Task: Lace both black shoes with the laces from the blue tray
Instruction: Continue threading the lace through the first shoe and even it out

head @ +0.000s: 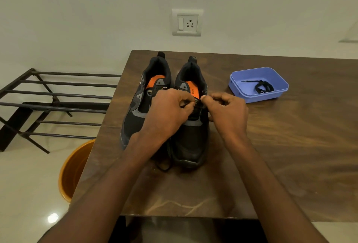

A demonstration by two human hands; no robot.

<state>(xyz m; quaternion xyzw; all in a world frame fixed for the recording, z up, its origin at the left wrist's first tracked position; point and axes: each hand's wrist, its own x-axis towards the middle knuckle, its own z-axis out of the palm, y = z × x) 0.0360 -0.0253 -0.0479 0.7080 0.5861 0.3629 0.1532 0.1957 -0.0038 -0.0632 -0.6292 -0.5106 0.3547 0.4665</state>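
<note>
- Both forearms reach in from the near edge and meet over the right shoe [190, 142], at its eyelets.
- The left hand [166, 113] has its fingers curled tight, pinching a black lace [186, 104] at the shoe's tongue.
- The right hand [228, 111] is also curled, thumb and forefinger pinched at the shoe's right eyelet edge; whether they hold the lace itself or the shoe's upper I cannot tell.
- A loose loop of that lace lies on the worktop [290, 155] just near the toes.
- The left shoe [135, 114] stands touching the right one, heels far, toes near; both are black with grey trim and orange insoles. Its eyelets show no lace.
- The blue tray [249, 95] sits to the right of the shoes, well apart from them, with a second lace [262, 86] coiled inside.
- The shoes stand near the worktop's left edge; broad bare wood stretches right and near.
- Left of that edge, on the floor, are a metal rack [58, 95] and an orange bucket [73, 171].
</note>
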